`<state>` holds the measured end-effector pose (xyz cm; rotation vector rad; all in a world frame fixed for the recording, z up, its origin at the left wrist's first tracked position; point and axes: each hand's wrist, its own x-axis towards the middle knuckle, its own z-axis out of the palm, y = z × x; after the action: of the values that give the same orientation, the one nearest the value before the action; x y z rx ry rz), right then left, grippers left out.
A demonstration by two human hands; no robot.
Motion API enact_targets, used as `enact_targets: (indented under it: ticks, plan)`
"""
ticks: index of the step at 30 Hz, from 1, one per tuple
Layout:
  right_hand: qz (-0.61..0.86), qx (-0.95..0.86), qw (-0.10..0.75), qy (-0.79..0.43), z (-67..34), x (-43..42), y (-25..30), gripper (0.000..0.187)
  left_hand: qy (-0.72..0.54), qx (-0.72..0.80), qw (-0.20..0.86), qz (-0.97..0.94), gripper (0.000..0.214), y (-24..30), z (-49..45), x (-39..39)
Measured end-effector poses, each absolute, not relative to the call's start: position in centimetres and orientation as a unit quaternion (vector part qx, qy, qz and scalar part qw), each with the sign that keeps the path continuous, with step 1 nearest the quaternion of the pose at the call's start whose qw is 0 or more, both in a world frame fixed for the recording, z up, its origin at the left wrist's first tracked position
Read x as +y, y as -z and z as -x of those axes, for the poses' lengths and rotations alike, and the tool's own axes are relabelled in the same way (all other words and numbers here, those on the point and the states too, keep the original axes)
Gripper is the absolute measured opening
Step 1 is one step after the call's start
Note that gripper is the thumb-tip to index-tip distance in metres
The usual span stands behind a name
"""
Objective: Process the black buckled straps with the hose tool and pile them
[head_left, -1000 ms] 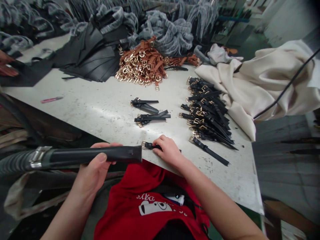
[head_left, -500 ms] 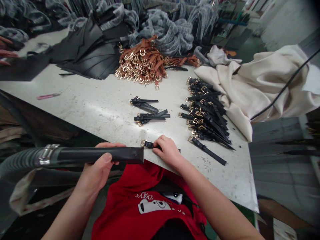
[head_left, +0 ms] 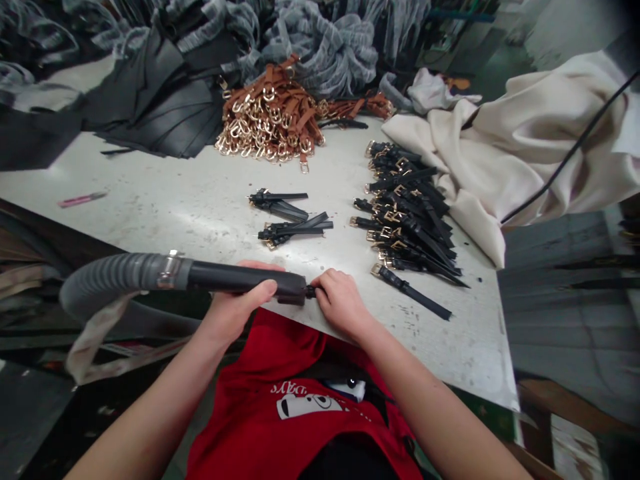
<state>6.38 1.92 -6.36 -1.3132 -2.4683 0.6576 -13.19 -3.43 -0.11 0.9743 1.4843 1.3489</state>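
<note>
My left hand (head_left: 239, 300) is wrapped round a black nozzle (head_left: 220, 276) joined to a grey ribbed hose (head_left: 117, 277) by a metal clamp. In my right hand (head_left: 343, 300), at the table's near edge, is a small black buckle strap (head_left: 311, 291), pinched between the fingers. The nozzle's mouth is up against the strap's left end, and the buckle is hidden there. Just beyond my hands lie several black buckle straps (head_left: 287, 227) in a small group. To the right of my right hand, a single black strap (head_left: 413, 291) lies beside a larger pile of black straps (head_left: 407, 207).
Brown straps with gold buckles (head_left: 273, 113) are heaped at the back. Black leather sheets (head_left: 150, 110) fan out to their left, grey bundled strips (head_left: 325, 50) behind. Beige fabric (head_left: 530, 147) covers the right side of the table (head_left: 190, 220). A pink cutter (head_left: 83, 199) lies at left.
My left hand has moved the nozzle right and slightly up, so its mouth now covers the strap's buckle end. My right hand still grips the strap. The hand at far left is out of view.
</note>
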Motion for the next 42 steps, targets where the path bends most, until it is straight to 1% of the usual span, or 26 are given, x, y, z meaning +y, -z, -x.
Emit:
enact_targets:
  ticks: [4, 6, 10, 12, 15, 17, 22, 25, 29, 35, 38, 42]
  plan:
    - [0.447, -0.856, 0.134, -0.222, -6.4, 1.9, 6.4, 0.019, -0.548, 0.592, 0.433, -0.402, 0.019, 0.2, 13.3, -3.3]
    - [0.447, -0.857, 0.132, -0.219, -6.4, 1.8, 6.4, 0.02, -0.553, 0.582, 0.446, -0.397, 0.018, 0.3, 12.9, -3.0]
    - [0.449, -0.859, 0.133, -0.209, -6.5, 1.7, 6.4, 0.02, -0.603, 0.574, 0.473, -0.288, 0.024, 0.0, 13.8, -3.1]
    - [0.448, -0.86, 0.133, -0.207, -6.5, 1.7, 6.3, 0.021, -0.636, 0.575, 0.45, -0.248, 0.026, -0.5, 15.3, -3.8]
    - [0.45, -0.859, 0.137, -0.204, -6.4, 1.8, 6.0, 0.023, -0.667, 0.572, 0.415, -0.237, 0.026, -1.4, 17.2, -5.5]
    - [0.453, -0.859, 0.137, -0.194, -6.1, 1.8, 5.8, 0.021, -0.665, 0.579, 0.403, -0.247, 0.025, -1.7, 17.6, -6.7]
    - [0.45, -0.867, 0.116, -0.18, -5.2, 1.0, 5.3, 0.008, -0.654, 0.59, 0.402, -0.25, 0.026, -1.9, 16.7, -8.5]
    - [0.444, -0.87, 0.118, -0.18, -5.3, -0.2, 5.7, 0.011, -0.655, 0.577, 0.422, -0.245, 0.027, -1.7, 16.3, -8.7]
    - [0.446, -0.858, 0.15, -0.209, -5.9, -1.4, 6.5, 0.01, -0.643, 0.574, 0.437, -0.257, 0.024, -1.5, 15.9, -8.7]
    - [0.429, -0.852, 0.176, -0.245, -6.4, -1.4, 6.6, 0.012, -0.645, 0.564, 0.451, -0.25, 0.024, -0.9, 15.9, -8.9]
    - [0.405, -0.855, 0.191, -0.26, -6.6, -1.3, 6.6, 0.016, -0.643, 0.56, 0.455, -0.255, 0.027, -0.9, 15.9, -9.1]
    - [0.413, -0.853, 0.195, -0.253, -6.6, -1.1, 6.8, 0.011, -0.627, 0.572, 0.456, -0.268, 0.028, -1.2, 15.6, -9.1]
